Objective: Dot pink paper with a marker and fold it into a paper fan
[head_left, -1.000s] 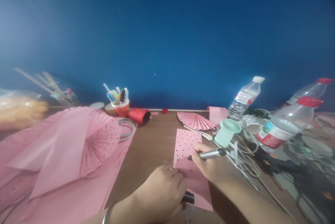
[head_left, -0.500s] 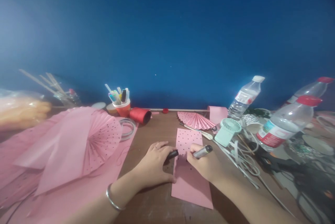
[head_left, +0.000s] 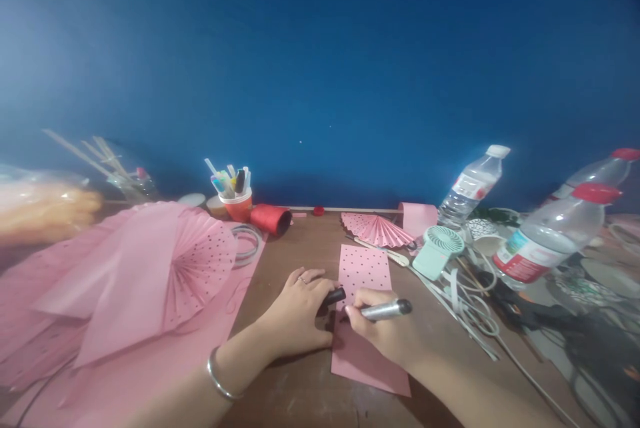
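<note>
A pink paper strip [head_left: 367,361] lies lengthwise before me, its upper part covered in black dots. My right hand [head_left: 377,325] grips a silver-grey marker [head_left: 386,310] with a black end, its writing tip hidden by the fingers low over the strip's middle. At the strip's left edge, my left hand [head_left: 303,308] rests on the table, with a ring and a silver bangle on that arm. A black marker cap [head_left: 334,296] sticks out from between its thumb and fingers, partly hidden by them.
Pink paper fans [head_left: 200,268] and sheets pile up at left. Behind stand a cup of pens [head_left: 236,207] and a red thread spool [head_left: 271,219]. A dotted fan [head_left: 375,231], mint handheld fan [head_left: 437,252], white cords [head_left: 465,301] and water bottles [head_left: 555,235] lie or stand at right.
My right hand has shifted slightly left and down across the strip, and the marker is tilted flatter. My left hand still holds the cap. The whole view has shifted slightly.
</note>
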`<state>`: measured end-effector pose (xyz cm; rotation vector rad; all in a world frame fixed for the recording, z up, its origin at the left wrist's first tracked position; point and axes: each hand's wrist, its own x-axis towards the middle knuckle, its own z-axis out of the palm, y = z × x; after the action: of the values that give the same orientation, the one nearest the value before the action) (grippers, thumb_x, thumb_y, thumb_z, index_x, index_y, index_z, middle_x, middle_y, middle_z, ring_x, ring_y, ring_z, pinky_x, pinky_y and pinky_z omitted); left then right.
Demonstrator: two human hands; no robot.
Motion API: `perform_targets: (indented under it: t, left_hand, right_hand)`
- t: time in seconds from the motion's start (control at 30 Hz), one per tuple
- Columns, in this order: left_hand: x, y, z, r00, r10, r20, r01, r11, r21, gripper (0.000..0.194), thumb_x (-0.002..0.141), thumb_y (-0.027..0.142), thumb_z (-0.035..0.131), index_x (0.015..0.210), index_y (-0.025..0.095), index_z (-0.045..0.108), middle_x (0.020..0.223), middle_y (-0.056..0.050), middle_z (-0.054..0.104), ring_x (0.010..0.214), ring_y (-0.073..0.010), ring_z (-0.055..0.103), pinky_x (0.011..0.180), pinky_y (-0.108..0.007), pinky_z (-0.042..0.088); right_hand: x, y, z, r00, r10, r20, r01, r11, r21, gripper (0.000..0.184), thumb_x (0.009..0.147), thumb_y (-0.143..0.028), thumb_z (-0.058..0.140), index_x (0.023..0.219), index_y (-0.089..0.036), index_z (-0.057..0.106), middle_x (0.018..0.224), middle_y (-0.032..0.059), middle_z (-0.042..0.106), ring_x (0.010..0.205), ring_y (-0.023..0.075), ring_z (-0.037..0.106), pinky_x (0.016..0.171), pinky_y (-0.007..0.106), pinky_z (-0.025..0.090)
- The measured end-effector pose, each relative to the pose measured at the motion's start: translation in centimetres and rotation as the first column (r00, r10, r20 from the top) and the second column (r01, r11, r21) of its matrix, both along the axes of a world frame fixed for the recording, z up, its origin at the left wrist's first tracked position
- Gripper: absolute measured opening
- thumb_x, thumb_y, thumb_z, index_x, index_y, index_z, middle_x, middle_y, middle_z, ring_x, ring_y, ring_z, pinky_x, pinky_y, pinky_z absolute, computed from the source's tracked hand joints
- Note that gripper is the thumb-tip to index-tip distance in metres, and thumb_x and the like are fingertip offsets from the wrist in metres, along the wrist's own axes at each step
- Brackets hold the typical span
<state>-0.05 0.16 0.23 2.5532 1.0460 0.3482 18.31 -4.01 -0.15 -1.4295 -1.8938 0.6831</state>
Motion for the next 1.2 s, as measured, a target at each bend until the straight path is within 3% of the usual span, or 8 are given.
perform_targets:
  t: [0.17,0.4,0.57,0.7,0.8,0.9,1.0,1.2]
  left_hand:
    - [0.0,0.1,0.0,1.000,0.000,-0.012,0.000,1.000,-0.023,0.075,0.048,0.047,0.070,0.115,0.026,0.044,0.115,-0.005,0.051,0.118,-0.0279,0.033,0.100,-0.046,0.018]
    - [0.0,0.1,0.0,1.000,-0.003,-0.026,0.003,1.000,-0.028,0.075,0.050,0.048,0.069,0.116,0.026,0.043,0.114,-0.005,0.051,0.119,-0.0279,0.032,0.101,-0.047,0.016]
    - [0.0,0.1,0.0,1.000,-0.001,-0.020,0.001,1.000,-0.009,0.072,0.050,0.039,0.070,0.116,0.027,0.043,0.115,-0.004,0.051,0.119,-0.0264,0.033,0.102,-0.045,0.015]
    - [-0.1,0.1,0.0,1.000,-0.005,-0.014,0.005,1.000,-0.016,0.074,0.050,0.044,0.070,0.116,0.026,0.043,0.115,-0.004,0.051,0.119,-0.0266,0.033,0.102,-0.045,0.015]
    - [-0.1,0.1,0.0,1.000,-0.011,-0.014,0.010,1.000,-0.027,0.076,0.050,0.048,0.069,0.118,0.027,0.042,0.117,-0.004,0.050,0.119,-0.0275,0.032,0.102,-0.046,0.016]
    - [-0.1,0.2,-0.1,1.000,-0.011,-0.018,0.010,1.000,-0.027,0.074,0.052,0.046,0.069,0.118,0.028,0.041,0.120,-0.004,0.048,0.120,-0.0268,0.031,0.102,-0.046,0.015]
    - [-0.1,0.2,0.0,1.000,-0.011,-0.027,0.011,1.000,-0.030,0.072,0.053,0.045,0.068,0.118,0.028,0.041,0.119,-0.003,0.048,0.121,-0.0260,0.030,0.103,-0.046,0.013]
    - [0.0,0.2,0.2,0.999,-0.019,-0.039,0.018,0.999,-0.040,0.070,0.054,0.043,0.068,0.117,0.027,0.042,0.119,-0.003,0.049,0.121,-0.0274,0.030,0.103,-0.047,0.012]
  right_hand:
    - [0.3,0.3,1.0,0.989,-0.118,0.083,0.113,0.991,0.068,0.029,0.073,-0.019,0.044,0.051,-0.018,0.026,0.045,-0.0062,0.027,0.042,0.0071,0.031,0.043,0.020,0.024]
    - [0.7,0.2,0.0,0.993,-0.082,0.091,0.078,0.996,0.045,0.028,0.076,-0.022,0.042,0.053,-0.019,0.024,0.046,-0.0062,0.028,0.044,0.0073,0.032,0.044,0.019,0.024]
    - [1.0,-0.4,0.9,0.995,-0.027,0.096,0.024,0.999,0.035,0.029,0.075,-0.022,0.041,0.052,-0.019,0.024,0.046,-0.0058,0.029,0.043,0.0073,0.032,0.043,0.020,0.024]
    - [0.5,-0.1,0.9,0.993,-0.019,0.120,0.022,0.999,-0.023,0.031,0.070,-0.016,0.042,0.050,-0.018,0.018,0.045,-0.0063,0.020,0.042,0.0069,0.026,0.041,0.021,0.018]
    - [1.3,0.5,0.7,0.995,-0.033,0.096,0.035,0.999,-0.020,0.029,0.070,-0.017,0.041,0.050,-0.019,0.021,0.045,-0.0063,0.024,0.042,0.0072,0.029,0.042,0.021,0.020]
    - [3.0,1.1,0.7,0.992,-0.107,0.073,0.106,0.994,0.010,0.025,0.070,-0.016,0.041,0.050,-0.019,0.025,0.047,-0.0059,0.030,0.044,0.0077,0.031,0.044,0.022,0.022]
    - [4.1,1.6,0.9,0.981,-0.169,0.097,0.168,0.986,0.024,0.026,0.065,-0.014,0.042,0.049,-0.019,0.022,0.047,-0.0061,0.026,0.045,0.0081,0.028,0.044,0.023,0.019]
    - [3.4,1.5,1.5,0.942,-0.225,0.248,0.240,0.970,-0.032,0.031,0.061,-0.014,0.044,0.046,-0.018,0.017,0.043,-0.0057,0.022,0.043,0.0083,0.024,0.043,0.024,0.015]
